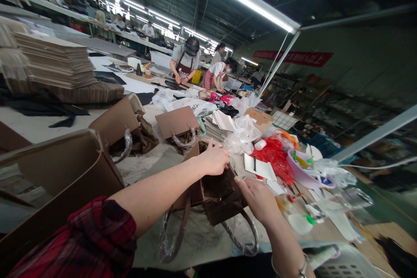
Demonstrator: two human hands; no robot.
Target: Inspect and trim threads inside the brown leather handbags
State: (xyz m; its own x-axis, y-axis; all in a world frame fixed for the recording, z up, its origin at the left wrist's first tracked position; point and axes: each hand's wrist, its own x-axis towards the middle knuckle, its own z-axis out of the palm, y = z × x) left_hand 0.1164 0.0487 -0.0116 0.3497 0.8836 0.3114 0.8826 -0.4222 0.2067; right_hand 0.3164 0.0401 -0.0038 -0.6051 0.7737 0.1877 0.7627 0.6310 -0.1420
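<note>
A brown handbag [195, 193] lies on the worktable in front of me, its dark brown lining [224, 195] showing. Its two handles, wrapped in clear plastic, hang toward me. My left hand [214, 158] reaches across and is closed on the bag's far edge, fingers bent. On the right side, my right hand [259, 197] pinches the bag's edge with the thumb on top; its other fingers are mostly hidden. Two similar brown bags, one in the middle [177, 121] and one to the left [112, 124], lie beyond with plastic-wrapped handles.
A large brown open-topped bin [107, 173] stands at left, near my left arm. Stacked boards [55, 61] rise behind it. Rightward are a red plastic bag [275, 158], a lilac basin [302, 171], a green-capped bottle [299, 223] and a grey basket [345, 263]. Co-workers [185, 61] stand across the table.
</note>
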